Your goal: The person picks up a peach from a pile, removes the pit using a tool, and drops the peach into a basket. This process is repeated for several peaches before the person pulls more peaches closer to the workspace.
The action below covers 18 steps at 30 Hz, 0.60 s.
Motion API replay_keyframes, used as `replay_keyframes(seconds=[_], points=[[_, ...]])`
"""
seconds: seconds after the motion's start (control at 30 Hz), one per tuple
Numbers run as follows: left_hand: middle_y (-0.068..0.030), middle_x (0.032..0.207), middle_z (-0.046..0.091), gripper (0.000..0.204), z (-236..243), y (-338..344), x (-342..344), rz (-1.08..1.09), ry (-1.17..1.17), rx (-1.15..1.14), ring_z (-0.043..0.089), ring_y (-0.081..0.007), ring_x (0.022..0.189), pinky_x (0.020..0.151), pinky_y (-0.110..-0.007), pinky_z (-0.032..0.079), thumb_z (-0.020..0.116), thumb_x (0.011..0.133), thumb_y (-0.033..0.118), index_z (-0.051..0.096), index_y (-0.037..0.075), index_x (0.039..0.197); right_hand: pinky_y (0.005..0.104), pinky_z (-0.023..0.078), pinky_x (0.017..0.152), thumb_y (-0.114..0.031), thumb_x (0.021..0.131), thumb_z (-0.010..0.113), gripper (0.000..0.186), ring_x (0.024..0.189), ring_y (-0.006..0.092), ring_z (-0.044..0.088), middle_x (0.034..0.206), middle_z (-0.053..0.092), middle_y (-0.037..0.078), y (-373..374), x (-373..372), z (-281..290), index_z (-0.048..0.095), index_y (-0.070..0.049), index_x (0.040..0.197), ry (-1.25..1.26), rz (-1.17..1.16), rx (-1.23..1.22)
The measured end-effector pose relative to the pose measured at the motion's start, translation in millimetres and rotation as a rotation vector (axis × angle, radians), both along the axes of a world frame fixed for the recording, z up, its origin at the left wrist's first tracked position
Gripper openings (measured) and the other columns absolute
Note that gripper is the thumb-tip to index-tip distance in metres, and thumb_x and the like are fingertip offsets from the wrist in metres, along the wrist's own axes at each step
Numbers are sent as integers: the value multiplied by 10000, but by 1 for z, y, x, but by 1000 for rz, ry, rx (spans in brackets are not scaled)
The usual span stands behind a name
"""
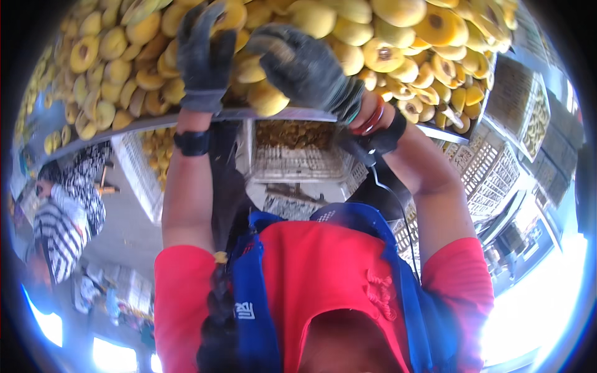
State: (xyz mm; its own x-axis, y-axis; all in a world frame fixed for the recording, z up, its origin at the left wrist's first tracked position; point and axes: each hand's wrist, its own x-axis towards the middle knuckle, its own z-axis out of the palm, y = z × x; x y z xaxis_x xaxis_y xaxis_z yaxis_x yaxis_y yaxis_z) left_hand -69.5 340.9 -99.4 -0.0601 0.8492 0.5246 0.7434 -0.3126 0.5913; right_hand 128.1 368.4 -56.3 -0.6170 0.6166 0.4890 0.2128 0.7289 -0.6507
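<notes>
Both gloved hands rest on a metal-edged worktop (292,114) heaped with halved yellow fruit (385,56), at twelve o'clock. The left hand (204,53) lies flat, grip wide, on the fruit. The right hand (305,65) curls over pieces at one o'clock; whether it holds any, I cannot tell.

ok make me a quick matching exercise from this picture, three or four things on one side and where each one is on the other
Things:
1. left hand
2. right hand
3. halved yellow fruit
4. white slatted crates

Places:
A. stacked at the right, below the tray
B. gloved, fingers spread on the fruit, left of the other hand
C. heaped across the tray
D. gloved, curled over fruit near the tray's edge

Pairs: 1-B, 2-D, 3-C, 4-A
</notes>
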Motion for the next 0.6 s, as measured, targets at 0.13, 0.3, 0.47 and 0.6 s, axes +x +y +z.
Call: replay_keyframes(seconds=[0.13, 0.3, 0.47, 0.6], points=[[-166, 1113, 581, 364, 12, 1, 8, 27, -16, 24, 544, -330, 1048, 920, -410, 438, 671, 836, 205, 590, 45, 1152, 391, 524, 676, -23, 767, 640, 313, 870, 344, 617, 997, 602, 144, -39, 35, 24, 559, -70, 1066, 16, 14, -31], [-174, 1149, 555, 388, 49, -32, 28, 169, 9, 265, 533, -319, 1056, 922, -400, 431, 647, 861, 206, 559, 7, 1182, 404, 519, 665, -17, 770, 621, 337, 843, 346, 624, 1010, 612, 151, -105, 110, 52, 546, -65, 1096, -140, -26, -7], [-158, 1274, 513, 506, 79, -120, 40, 179, -726, 165, 496, -240, 1153, 990, -362, 394, 632, 878, 214, 459, 17, 1312, 423, 513, 733, -87, 778, 595, 240, 880, 356, 608, 997, 609, 149, -159, 180, 28, 595, -99, 1018, -248, -396, 97], [-176, 1322, 489, 531, 86, -221, 54, 61, 143, 320, 538, -291, 1141, 934, -371, 457, 634, 853, 60, 423, 29, 1339, 375, 499, 790, -71, 791, 563, 246, 895, 319, 609, 933, 636, 119, -156, 242, 28, 621, -78, 1030, -355, -647, 92]])
